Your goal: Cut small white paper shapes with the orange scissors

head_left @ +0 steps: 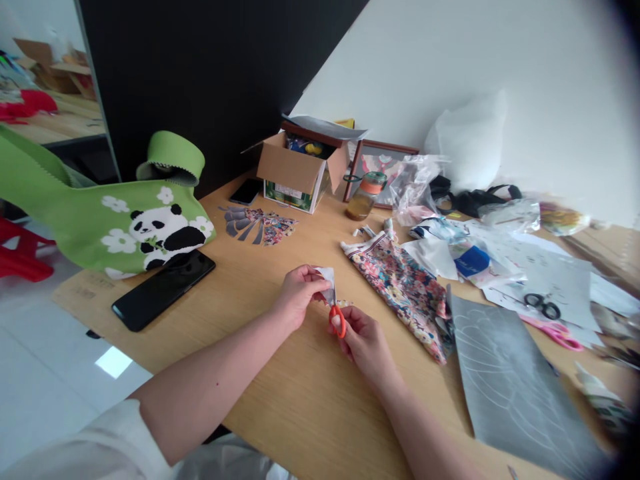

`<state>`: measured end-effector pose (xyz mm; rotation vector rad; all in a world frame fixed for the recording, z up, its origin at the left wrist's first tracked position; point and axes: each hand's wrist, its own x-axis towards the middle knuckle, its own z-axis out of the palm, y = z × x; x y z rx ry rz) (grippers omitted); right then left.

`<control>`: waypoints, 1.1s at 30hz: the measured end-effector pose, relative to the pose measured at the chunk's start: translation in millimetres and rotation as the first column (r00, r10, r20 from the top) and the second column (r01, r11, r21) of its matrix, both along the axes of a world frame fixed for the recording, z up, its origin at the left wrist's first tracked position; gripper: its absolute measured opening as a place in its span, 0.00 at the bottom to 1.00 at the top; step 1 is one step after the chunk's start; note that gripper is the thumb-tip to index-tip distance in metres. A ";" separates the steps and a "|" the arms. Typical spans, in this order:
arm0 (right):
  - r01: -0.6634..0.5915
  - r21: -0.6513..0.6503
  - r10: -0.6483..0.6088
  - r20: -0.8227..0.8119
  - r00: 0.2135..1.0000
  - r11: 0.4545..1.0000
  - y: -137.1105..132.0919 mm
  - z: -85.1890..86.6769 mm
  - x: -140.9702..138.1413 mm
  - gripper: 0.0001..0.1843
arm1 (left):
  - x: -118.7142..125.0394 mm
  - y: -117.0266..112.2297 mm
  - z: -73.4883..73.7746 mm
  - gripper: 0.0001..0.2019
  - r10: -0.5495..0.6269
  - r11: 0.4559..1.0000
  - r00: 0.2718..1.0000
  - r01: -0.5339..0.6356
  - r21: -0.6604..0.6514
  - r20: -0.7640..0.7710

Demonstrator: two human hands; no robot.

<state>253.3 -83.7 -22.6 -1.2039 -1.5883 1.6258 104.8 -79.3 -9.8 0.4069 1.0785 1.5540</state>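
Observation:
My left hand [299, 293] pinches a small pale piece [327, 275] that looks like paper or backed fabric. In my right hand [364, 343] are orange-handled scissors [338, 321], their blades pointing up against that piece. Small flowered scraps [345, 304] show just behind the scissors. A folded floral cloth [395, 283] lies to the right of my hands. Farther back on the table, grey and floral cut pieces [260, 225] are laid out in a fan.
A green panda bag [120, 220] and a black phone [164, 290] lie at left. Behind stand an open cardboard box [295, 170] and a glass jar [363, 200]. Rightward are a grey sheet with white lines [510, 380], pink scissors [555, 331] and black-handled scissors [543, 305].

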 end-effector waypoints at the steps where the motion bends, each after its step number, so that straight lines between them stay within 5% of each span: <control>1: 0.001 0.000 -0.001 0.003 1.000 1.000 -0.1 0.3 0.0 0.30 | 0.0 0.0 0.2 0.14 0.001 1.000 1.000 -0.001 -0.001 0.002; 33: 0.002 0.008 -0.002 -0.014 1.000 1.000 1.5 -4.0 0.5 0.30 | 1.6 0.3 0.4 0.15 0.036 0.999 0.999 -0.036 -0.022 0.019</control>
